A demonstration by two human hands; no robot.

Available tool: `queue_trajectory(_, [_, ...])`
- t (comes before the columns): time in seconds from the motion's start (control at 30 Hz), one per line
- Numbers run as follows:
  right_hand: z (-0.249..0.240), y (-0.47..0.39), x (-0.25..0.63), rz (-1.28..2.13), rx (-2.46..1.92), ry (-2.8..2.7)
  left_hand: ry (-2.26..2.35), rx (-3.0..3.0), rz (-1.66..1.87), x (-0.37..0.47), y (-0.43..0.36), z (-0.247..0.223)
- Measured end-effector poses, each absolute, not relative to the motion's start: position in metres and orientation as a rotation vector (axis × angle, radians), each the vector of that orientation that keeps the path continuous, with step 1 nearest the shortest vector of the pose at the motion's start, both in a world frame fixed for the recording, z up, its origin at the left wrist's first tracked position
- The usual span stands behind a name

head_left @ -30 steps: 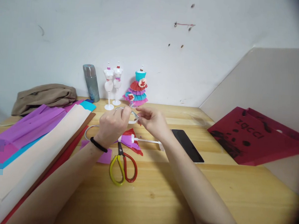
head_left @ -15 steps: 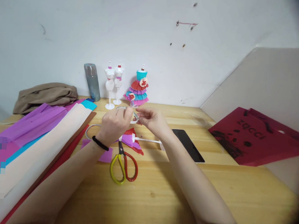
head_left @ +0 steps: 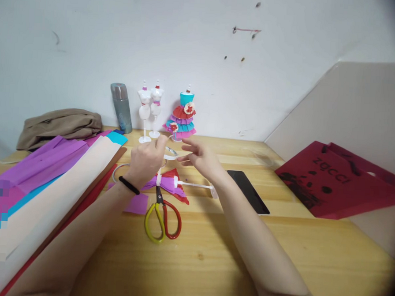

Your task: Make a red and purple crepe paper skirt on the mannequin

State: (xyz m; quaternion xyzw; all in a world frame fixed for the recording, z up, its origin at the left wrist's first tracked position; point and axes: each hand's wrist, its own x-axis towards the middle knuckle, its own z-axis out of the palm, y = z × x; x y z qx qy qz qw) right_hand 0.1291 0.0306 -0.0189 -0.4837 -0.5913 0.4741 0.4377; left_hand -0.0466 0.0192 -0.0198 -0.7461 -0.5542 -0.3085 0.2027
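Observation:
My left hand (head_left: pixel 146 158), a black band at its wrist, is closed with the thumb up against a roll of clear or white tape (head_left: pixel 171 154); the fingers hide part of the ring. To the right of the roll, my right hand (head_left: pixel 199 157) has its fingers spread and holds nothing I can see. Below the hands lies a small dress-form stand (head_left: pixel 195 184) on its side, wrapped in purple crepe paper (head_left: pixel 167 183) with red paper (head_left: pixel 181 198) under it. Scissors (head_left: pixel 162 217) with yellow and red handles lie in front, beside a purple paper piece (head_left: pixel 136 203).
Two bare white dress forms (head_left: pixel 144 112) and one in a ruffled paper dress (head_left: pixel 182 116) stand by the wall near a flask (head_left: pixel 122 108). Coloured paper sheets (head_left: pixel 73 172) and a brown cloth (head_left: pixel 59 125) lie left. A phone (head_left: pixel 248 191) and red bag (head_left: pixel 341 182) are right.
My right fingers have come off the tape and spread apart. My left hand has shifted slightly left and its thumb now points up. The wrapped stand shows more.

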Motion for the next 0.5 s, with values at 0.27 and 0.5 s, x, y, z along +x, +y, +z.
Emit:
queue_trajectory(0.27, [-0.021,0.035,0.146,1.072,-1.027,-1.944,-1.688,-2.204,-1.394,-0.051,0.025,-0.015])
queue_trajectory(0.5, [-0.015,0.041,0.162,0.937,-1.079,-2.143,-1.860,-2.447,-2.061,-0.052,0.035,-0.021])
